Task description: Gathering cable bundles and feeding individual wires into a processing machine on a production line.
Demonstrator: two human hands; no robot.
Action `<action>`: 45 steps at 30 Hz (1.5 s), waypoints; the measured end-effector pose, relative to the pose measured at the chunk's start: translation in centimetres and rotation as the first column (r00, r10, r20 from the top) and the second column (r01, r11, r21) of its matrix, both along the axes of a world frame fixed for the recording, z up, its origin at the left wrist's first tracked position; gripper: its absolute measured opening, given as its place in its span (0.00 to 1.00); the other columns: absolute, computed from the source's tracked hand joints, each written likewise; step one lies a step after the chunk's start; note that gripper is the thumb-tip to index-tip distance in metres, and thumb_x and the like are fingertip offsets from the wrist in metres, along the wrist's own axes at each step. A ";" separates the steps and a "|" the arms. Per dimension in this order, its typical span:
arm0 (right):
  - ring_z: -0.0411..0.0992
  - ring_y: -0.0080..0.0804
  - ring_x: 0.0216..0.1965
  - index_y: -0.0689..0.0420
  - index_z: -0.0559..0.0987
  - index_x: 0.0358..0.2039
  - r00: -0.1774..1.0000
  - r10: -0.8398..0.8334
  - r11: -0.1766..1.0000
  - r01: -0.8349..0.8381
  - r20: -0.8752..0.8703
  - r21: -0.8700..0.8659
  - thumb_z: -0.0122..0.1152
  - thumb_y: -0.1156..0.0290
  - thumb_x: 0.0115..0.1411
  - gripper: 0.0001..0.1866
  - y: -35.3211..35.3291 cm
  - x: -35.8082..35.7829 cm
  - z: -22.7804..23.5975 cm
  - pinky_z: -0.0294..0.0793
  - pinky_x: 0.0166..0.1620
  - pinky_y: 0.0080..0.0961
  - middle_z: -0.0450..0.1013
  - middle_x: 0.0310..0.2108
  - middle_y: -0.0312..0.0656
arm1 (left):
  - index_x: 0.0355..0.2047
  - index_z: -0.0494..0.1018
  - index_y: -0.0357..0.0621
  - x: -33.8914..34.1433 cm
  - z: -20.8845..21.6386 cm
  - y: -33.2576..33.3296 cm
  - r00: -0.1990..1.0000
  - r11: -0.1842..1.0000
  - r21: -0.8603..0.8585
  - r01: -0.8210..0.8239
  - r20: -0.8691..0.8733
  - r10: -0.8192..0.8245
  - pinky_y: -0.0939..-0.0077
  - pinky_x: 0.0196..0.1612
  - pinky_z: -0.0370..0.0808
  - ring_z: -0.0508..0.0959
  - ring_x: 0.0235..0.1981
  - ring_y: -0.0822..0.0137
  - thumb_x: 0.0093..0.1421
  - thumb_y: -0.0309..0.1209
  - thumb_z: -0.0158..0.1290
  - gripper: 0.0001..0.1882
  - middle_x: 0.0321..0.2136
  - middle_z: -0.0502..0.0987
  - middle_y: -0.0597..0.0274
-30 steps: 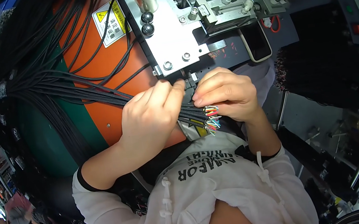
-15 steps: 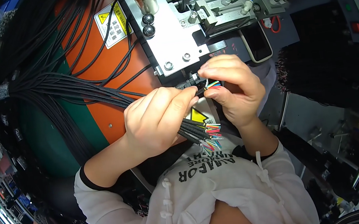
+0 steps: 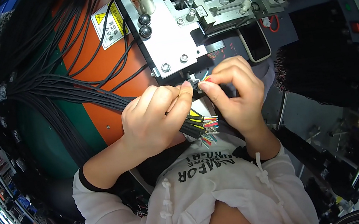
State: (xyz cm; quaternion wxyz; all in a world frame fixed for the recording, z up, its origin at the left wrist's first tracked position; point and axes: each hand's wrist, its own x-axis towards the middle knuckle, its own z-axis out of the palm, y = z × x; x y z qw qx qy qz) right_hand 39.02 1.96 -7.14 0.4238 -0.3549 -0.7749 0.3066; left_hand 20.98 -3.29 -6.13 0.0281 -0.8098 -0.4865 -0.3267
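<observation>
My left hand point(image 3: 151, 118) is closed around a black cable, thumb and index finger pinching it close to its stripped end. From that end fan thin coloured wires point(image 3: 205, 77), which the thumb and index finger of my right hand point(image 3: 239, 93) pinch. Both sets of fingertips nearly meet just below the front edge of a metal machine plate point(image 3: 170, 48), next to a small clamp-like part point(image 3: 192, 78). Below my left hand, a bundle of black cables point(image 3: 192, 126) ends in bare coloured wires point(image 3: 209, 126). My palm and fingers hide the middle of the cables.
Many black cables point(image 3: 64, 85) run in from the left over an orange panel point(image 3: 100, 110). Pneumatic cylinders point(image 3: 220, 11) with blue hoses sit at the upper right. A phone-like device point(image 3: 255, 44) lies right of the plate. Dark wire bundles point(image 3: 322, 72) hang farther right.
Both hands have moved slightly up, bringing the pinched cable end closer to the machine plate. My right fingers have closed down further onto the coloured wires.
</observation>
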 end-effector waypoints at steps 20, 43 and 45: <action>0.69 0.34 0.26 0.63 0.74 0.21 0.990 0.022 0.996 -0.010 0.139 -0.088 0.60 0.82 0.47 0.04 0.6 -0.2 -2.3 0.68 0.31 0.24 0.71 0.23 0.43 | 0.47 0.75 0.45 1.4 0.6 -1.0 0.972 0.941 -0.322 -0.105 -0.234 0.028 0.79 0.18 0.62 0.65 0.21 0.71 0.40 0.25 0.56 0.27 0.23 0.59 0.66; 0.70 0.27 0.29 0.63 0.77 0.29 0.900 0.303 0.916 -0.366 -0.314 -0.165 0.64 0.82 0.49 0.07 1.6 1.0 -2.9 0.69 0.34 0.24 0.73 0.26 0.40 | 0.36 0.76 0.44 0.1 0.6 -1.1 0.967 0.926 -0.328 -0.189 -0.224 0.118 0.81 0.23 0.68 0.74 0.22 0.74 0.49 0.28 0.55 0.12 0.26 0.70 0.69; 0.71 0.30 0.30 0.63 0.77 0.30 0.825 0.478 0.857 -0.513 -0.301 -0.043 0.65 0.82 0.48 0.08 1.8 1.2 -2.6 0.70 0.35 0.26 0.73 0.27 0.42 | 0.37 0.76 0.44 0.0 0.6 -0.3 0.989 0.961 -0.259 -0.100 -0.135 0.066 0.80 0.23 0.68 0.73 0.22 0.73 0.50 0.28 0.56 0.12 0.27 0.71 0.68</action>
